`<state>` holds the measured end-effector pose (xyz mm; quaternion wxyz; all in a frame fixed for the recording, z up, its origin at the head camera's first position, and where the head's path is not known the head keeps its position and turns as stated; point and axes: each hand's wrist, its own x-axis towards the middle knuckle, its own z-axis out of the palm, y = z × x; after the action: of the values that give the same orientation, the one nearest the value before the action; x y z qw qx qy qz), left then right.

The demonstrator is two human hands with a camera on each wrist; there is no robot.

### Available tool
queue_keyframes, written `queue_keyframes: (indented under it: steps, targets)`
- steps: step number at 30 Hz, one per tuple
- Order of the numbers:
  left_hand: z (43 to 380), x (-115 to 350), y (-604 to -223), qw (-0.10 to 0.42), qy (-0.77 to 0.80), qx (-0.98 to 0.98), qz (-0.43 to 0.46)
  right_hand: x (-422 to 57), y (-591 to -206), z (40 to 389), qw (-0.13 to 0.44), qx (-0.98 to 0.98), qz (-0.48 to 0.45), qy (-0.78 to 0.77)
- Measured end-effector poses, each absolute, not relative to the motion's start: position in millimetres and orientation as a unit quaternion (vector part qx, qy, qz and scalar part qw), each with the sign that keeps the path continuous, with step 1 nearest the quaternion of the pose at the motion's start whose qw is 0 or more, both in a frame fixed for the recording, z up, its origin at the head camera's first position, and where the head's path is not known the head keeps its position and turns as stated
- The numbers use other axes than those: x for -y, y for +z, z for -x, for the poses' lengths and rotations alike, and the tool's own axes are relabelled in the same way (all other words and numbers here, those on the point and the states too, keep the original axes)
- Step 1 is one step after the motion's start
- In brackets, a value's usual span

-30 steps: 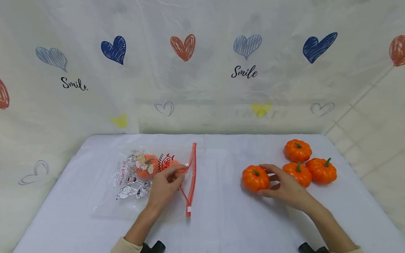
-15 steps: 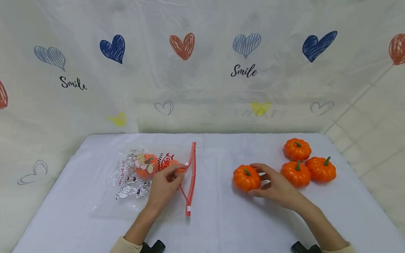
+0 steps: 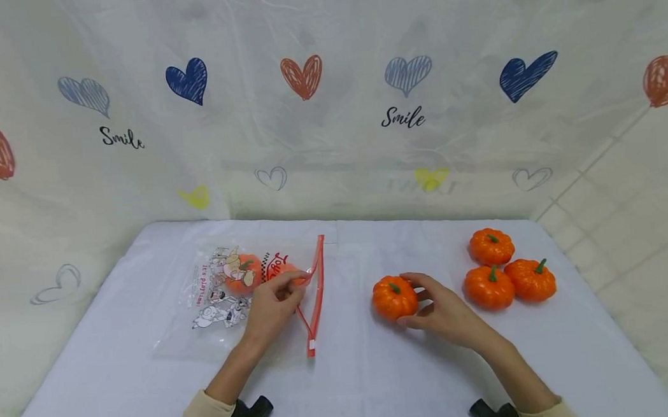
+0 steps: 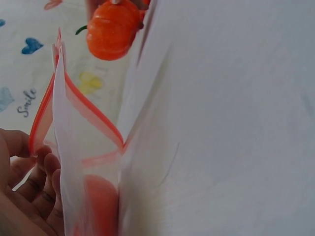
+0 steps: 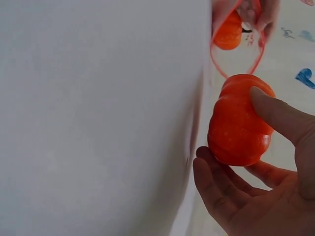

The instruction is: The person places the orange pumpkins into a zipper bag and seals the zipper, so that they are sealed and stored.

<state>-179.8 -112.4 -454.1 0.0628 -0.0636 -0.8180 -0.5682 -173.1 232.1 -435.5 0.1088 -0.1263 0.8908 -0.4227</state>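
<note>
My left hand (image 3: 275, 306) was stretched across the clear bag (image 3: 319, 289), fingers pinching up its red edge (image 3: 316, 321), and the mouth gaped. My right hand (image 3: 446, 313) came in low from the right, fingers clamped round 1 orange pumpkin (image 3: 394, 299), thumb on the near side. That put it between the bag and the other 3 pumpkins (image 3: 489, 288) on the bench (image 3: 368, 385). Compared with 1 second earlier, hand and pumpkin had shifted left, nearer the bag, while my left hadn't budged.
</note>
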Motion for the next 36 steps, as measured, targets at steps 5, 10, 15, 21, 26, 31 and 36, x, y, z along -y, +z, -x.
queue_keyframes:
  steps: [5,10,15,21,26,31,36]
  targets:
    - [179,112,-454,0.067,-0.569,0.817,0.066,-224,-439,171,0.107,-0.892,0.129,-0.421]
    - [179,111,-457,0.059,-0.573,0.815,0.07,-217,-440,170,0.107,-0.893,0.131,-0.418]
    - [179,111,-457,0.059,-0.574,0.814,0.068,-210,-438,171,0.105,-0.889,0.142,-0.423]
    - [179,112,-454,0.064,-0.569,0.817,0.065,-201,-438,172,0.103,-0.889,0.139,-0.424]
    - [180,113,-455,0.064,-0.572,0.815,0.07,-196,-437,174,0.099,-0.891,0.141,-0.419]
    - [181,113,-457,0.061,-0.574,0.813,0.073,-192,-438,175,0.099,-0.894,0.133,-0.416]
    - [181,113,-457,0.059,-0.574,0.814,0.068,-189,-439,176,0.101,-0.894,0.131,-0.416]
